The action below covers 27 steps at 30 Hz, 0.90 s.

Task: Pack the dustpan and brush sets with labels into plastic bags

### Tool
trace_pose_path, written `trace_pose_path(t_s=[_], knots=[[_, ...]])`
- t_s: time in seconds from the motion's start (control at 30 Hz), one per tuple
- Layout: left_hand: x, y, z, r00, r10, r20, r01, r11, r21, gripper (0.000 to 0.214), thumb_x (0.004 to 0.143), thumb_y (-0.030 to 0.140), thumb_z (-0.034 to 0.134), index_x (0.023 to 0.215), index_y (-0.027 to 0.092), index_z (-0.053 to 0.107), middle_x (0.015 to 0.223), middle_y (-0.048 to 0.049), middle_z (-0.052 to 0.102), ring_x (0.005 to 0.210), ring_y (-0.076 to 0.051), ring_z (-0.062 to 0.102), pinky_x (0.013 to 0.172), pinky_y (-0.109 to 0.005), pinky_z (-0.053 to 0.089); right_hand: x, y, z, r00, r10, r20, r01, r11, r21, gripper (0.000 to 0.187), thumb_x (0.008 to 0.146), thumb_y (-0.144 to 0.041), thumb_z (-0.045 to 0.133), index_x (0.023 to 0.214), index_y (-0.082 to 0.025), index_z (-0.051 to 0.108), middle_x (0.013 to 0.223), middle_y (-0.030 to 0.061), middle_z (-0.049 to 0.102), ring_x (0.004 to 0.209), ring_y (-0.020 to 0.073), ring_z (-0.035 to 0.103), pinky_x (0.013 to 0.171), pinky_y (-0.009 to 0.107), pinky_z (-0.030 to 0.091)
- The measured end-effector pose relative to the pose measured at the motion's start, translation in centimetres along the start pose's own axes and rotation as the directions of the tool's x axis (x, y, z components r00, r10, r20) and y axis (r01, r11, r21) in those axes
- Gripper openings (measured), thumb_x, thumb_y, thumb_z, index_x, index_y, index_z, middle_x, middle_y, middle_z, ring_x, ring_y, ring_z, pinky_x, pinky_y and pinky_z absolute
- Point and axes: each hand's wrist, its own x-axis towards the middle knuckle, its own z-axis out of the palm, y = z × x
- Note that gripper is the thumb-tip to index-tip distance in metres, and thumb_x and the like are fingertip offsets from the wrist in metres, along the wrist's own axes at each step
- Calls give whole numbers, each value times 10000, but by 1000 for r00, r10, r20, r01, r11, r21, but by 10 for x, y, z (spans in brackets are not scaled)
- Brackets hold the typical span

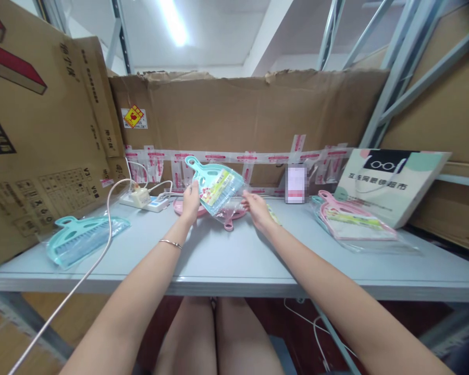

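Observation:
My left hand grips the lower left edge of a teal dustpan set in a clear plastic bag, which is lifted and tilted above the table. On the bag's right side, my right hand has its fingers closed on the plastic. Under and behind the bag lies a pink dustpan on the grey table. A thin bracelet circles my left wrist.
A bagged teal dustpan and brush lies at the left. Bagged pink dustpan sets lie at the right beside a printed board. A power strip with a white cable sits at the back left. Cardboard walls surround the table.

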Motion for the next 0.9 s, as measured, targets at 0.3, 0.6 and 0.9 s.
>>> trace_pose_path(t_s=[0.3, 0.6, 0.9], knots=[[-18, 4, 12, 982, 140, -126, -122, 983, 139, 579, 823, 677, 306, 608, 182, 515, 589, -20, 556, 647, -159, 547, 631, -264, 432, -28, -4, 25, 947, 206, 245, -282, 899, 336, 85, 773, -241, 608, 802, -193, 545, 676, -3, 642, 620, 124, 618, 603, 263, 567], [-11, 14, 9, 978, 186, 92, -202, 955, 217, 449, 859, 523, 382, 725, 157, 603, 788, -69, 652, 795, -187, 566, 727, -270, 413, -29, -8, 20, 965, 204, 163, -258, 844, 470, 275, 701, -128, 682, 898, -230, 518, 712, -48, 672, 573, 115, 625, 486, 225, 543], [21, 49, -29, 938, -25, 345, -105, 930, 352, 426, 821, 443, 521, 501, 184, 411, 430, 42, 345, 415, -81, 319, 451, -223, 237, -34, -19, 20, 959, 141, 246, -239, 871, 429, 181, 689, -94, 660, 819, -194, 582, 718, -4, 702, 603, 132, 650, 519, 227, 565]])
